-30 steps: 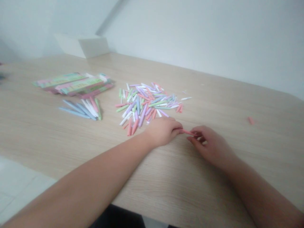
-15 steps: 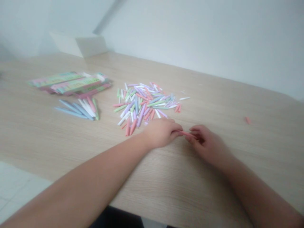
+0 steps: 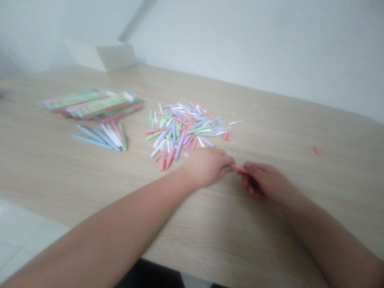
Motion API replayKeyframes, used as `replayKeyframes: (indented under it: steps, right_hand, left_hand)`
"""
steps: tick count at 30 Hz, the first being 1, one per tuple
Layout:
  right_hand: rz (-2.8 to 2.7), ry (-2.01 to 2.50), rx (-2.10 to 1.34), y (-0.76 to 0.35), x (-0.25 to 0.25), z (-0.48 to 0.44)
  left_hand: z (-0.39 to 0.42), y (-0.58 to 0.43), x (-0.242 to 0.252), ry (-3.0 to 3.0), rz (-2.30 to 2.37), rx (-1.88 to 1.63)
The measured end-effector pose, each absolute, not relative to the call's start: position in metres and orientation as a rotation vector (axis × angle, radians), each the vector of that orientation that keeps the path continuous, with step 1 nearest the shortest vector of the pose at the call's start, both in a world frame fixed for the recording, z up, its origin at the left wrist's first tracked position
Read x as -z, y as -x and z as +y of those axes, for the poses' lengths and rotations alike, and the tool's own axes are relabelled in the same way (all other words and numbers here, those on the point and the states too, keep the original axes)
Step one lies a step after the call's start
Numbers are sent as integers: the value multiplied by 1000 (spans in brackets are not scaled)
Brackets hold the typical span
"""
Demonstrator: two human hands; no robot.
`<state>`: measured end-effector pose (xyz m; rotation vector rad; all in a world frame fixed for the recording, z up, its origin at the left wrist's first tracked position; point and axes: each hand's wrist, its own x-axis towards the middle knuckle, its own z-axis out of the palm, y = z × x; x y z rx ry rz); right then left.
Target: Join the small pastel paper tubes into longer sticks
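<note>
The left hand (image 3: 205,169) is clenching a pink paper stick (image 3: 239,169), which is lying sideways between both hands, its far end disappearing into the pinching right hand (image 3: 264,185).

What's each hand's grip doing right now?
Left hand: closed, pinching one end of a pink rolled paper strip.
Right hand: closed, pinching the strip's other end.
</note>
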<state>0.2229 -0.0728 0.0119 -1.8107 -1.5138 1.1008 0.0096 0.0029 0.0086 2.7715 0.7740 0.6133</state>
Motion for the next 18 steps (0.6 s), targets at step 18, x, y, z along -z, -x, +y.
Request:
replayKeyframes:
  steps: [18]
  right_hand:
    - [-1627,1793,-891,-226,-15,-76]
  left_hand:
    - [2,-10,-10,-2806,781,-601]
